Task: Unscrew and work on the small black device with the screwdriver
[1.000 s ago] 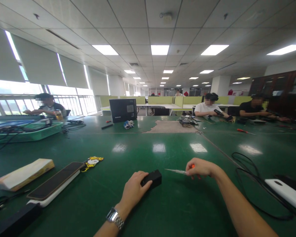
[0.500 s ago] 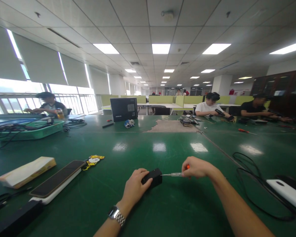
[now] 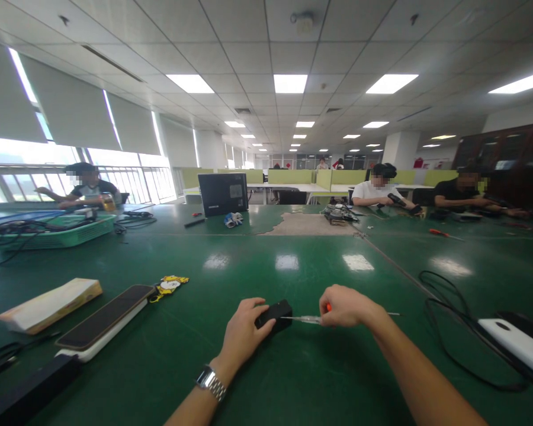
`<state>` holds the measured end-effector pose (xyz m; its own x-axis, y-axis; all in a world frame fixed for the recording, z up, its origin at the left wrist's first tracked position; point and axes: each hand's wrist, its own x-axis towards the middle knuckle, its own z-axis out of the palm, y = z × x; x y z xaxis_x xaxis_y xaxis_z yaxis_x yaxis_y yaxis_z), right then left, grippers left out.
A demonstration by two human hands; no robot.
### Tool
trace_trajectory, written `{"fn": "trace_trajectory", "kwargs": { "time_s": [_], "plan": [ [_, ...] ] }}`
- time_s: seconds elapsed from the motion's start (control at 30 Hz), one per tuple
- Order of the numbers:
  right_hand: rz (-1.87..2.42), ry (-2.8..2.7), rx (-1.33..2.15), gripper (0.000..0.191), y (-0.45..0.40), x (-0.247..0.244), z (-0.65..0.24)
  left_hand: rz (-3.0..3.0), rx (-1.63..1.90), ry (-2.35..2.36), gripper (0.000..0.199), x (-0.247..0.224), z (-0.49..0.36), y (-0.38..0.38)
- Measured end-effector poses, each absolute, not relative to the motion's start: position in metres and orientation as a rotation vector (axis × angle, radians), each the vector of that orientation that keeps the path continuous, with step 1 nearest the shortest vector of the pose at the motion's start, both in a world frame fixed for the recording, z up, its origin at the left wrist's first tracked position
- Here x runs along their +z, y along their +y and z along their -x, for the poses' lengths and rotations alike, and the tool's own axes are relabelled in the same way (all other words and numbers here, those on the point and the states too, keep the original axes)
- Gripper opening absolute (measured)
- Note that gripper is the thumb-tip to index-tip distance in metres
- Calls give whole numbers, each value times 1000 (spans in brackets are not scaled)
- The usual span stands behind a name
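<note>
My left hand (image 3: 247,331) is closed around a small black box (image 3: 283,313) resting on the green table (image 3: 257,266). Its thumb presses the near side while the fingers lie over the top. In my right hand (image 3: 344,306) is a thin screwdriver (image 3: 308,319) with a clear handle and a bit of orange showing between the fingers. The shaft points left, and its tip overlaps the right end of the box; whether it sits in a hole I cannot tell. A thin metal rod (image 3: 394,313) shows behind my right wrist.
A phone (image 3: 106,316) on a white block, a tissue pack (image 3: 51,305) and a yellow trinket (image 3: 169,287) lie left. Black cables (image 3: 446,340) and a white device (image 3: 515,340) are right. Further back are a green basket (image 3: 66,234), a monitor (image 3: 222,195) and co-workers.
My right hand and the screwdriver have shifted left, bringing the tip further over the black box. The thin rod behind my wrist has come into sight. My left hand stays on the box.
</note>
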<state>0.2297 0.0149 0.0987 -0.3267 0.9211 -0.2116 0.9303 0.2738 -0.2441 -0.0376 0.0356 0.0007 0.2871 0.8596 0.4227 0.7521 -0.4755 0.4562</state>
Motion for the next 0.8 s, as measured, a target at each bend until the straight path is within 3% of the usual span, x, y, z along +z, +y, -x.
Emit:
{"fn": "trace_trajectory", "kwargs": {
  "time_s": [0.13, 0.4, 0.8],
  "plan": [
    [-1735, 2477, -424, 21, -1, 104, -209, -2412, 977, 1470, 32, 0, 38, 39],
    [-1793, 2534, 57, 24, -46, 111, -155, -2454, 1004, 1450, 27, -1, 38, 43],
    [-1784, 2539, 35, 25, -46, 109, -155, -2384, 1046, 1428, 27, -6, 39, 47]
  ]
}}
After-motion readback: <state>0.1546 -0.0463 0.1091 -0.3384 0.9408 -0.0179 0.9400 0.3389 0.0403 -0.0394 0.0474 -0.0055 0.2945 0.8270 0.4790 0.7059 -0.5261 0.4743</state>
